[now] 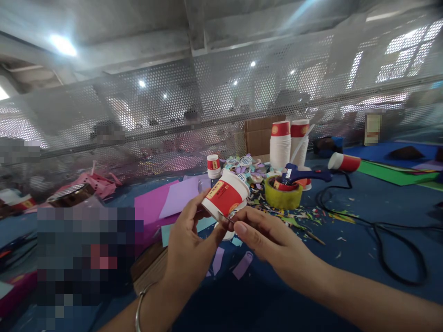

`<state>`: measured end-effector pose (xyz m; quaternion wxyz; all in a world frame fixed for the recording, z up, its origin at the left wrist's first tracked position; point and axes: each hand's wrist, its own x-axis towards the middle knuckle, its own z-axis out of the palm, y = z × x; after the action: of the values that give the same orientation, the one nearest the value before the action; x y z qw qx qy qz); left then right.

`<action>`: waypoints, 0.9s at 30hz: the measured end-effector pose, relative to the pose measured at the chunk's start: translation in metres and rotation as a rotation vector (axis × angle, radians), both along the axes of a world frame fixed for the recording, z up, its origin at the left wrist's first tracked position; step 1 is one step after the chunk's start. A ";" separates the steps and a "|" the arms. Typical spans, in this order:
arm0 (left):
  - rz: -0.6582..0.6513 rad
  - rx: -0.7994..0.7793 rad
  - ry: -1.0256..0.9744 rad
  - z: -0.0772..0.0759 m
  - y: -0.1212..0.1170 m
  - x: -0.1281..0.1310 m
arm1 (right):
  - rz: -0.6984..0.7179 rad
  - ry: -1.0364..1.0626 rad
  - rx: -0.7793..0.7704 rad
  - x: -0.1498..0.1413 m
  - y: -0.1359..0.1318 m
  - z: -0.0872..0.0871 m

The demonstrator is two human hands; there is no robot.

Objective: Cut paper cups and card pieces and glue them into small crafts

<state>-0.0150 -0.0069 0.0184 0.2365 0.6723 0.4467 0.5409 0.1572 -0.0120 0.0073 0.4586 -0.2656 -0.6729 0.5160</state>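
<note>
My left hand (190, 249) holds a red-and-white paper cup (226, 196) tilted on its side above the blue table, fingers closed round its base. My right hand (265, 235) is pinched at the cup's lower edge, thumb and fingers pressed together on something thin that I cannot make out. A bangle shows on my left wrist. Small lilac paper pieces (242, 264) lie on the table just below my hands.
Purple and pink paper sheets (173, 198) lie left of the cup. Behind it are a yellow tape roll (282, 198), a blue glue gun (306, 174) with a black cord (380, 235), stacked paper cups (280, 145), paper scraps and a perforated metal screen (173, 106).
</note>
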 end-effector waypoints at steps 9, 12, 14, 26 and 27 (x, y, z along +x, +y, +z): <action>0.030 0.034 -0.027 -0.004 0.003 -0.001 | -0.017 -0.024 -0.081 0.000 0.003 -0.003; 0.030 0.071 -0.021 -0.005 0.003 -0.002 | 0.002 -0.008 -0.101 -0.002 0.002 -0.004; 0.030 0.082 -0.017 -0.005 0.002 -0.002 | 0.017 0.002 -0.109 -0.003 0.002 -0.004; 0.153 0.171 0.112 -0.001 -0.004 -0.001 | 0.029 0.017 -0.120 -0.002 -0.003 -0.003; 0.159 0.171 0.122 -0.002 -0.003 -0.001 | 0.024 0.013 -0.121 -0.002 -0.003 -0.004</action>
<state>-0.0160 -0.0103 0.0168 0.1072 0.6839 0.4646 0.5522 0.1551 -0.0145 0.0035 0.4400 -0.2815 -0.6404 0.5631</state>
